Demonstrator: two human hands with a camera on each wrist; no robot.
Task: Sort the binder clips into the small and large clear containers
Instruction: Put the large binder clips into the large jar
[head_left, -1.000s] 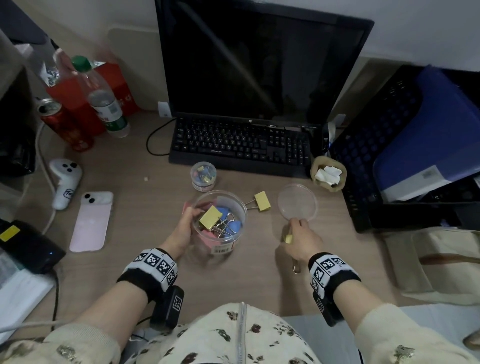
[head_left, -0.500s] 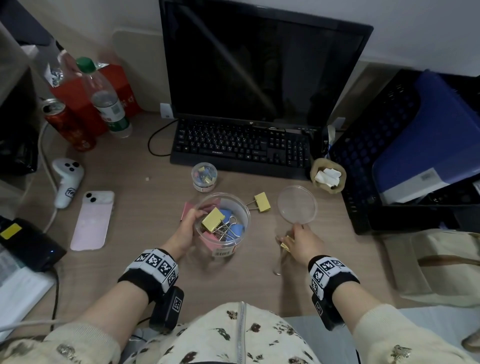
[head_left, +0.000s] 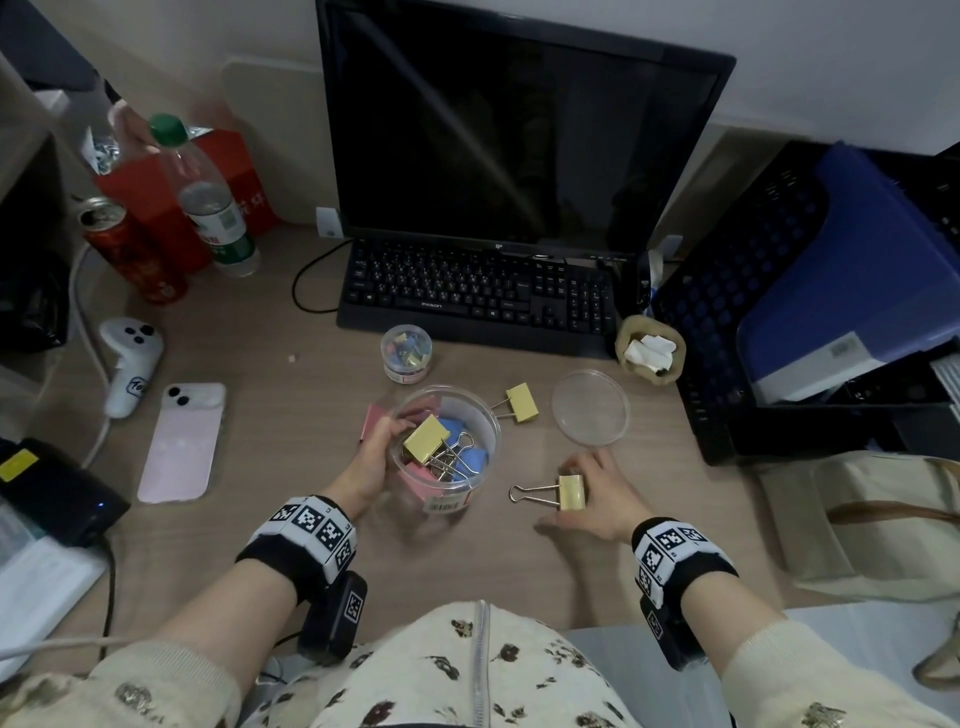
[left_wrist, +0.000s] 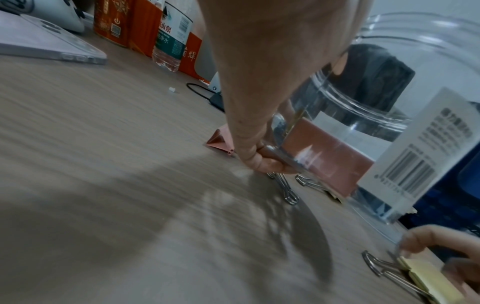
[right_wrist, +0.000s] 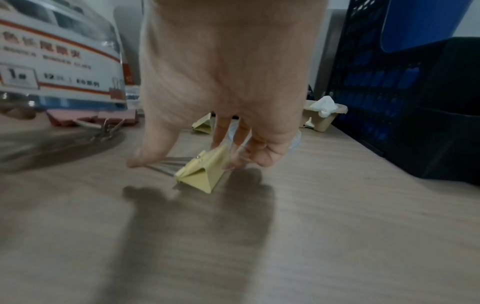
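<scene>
— Where are the hands, going by the large clear container?

— The left hand is curled round that container's left wall, holding it on the desk. The right hand is to the container's right, fingers bent down over a yellow binder clip and pinching it; the clip's wire handles point back toward the container.

— What's inside the container?

— A yellow clip on top, blue and pink ones under it, wire handles tangled between. A pink clip lies outside against its far-left wall, by the left fingers.

— Anything else nearby?

— Another yellow clip lies just beyond the container's right rim. The clear lid lies farther right of that. The small clear container, with small coloured clips in it, stands just behind the large one, in front of the keyboard.
</scene>
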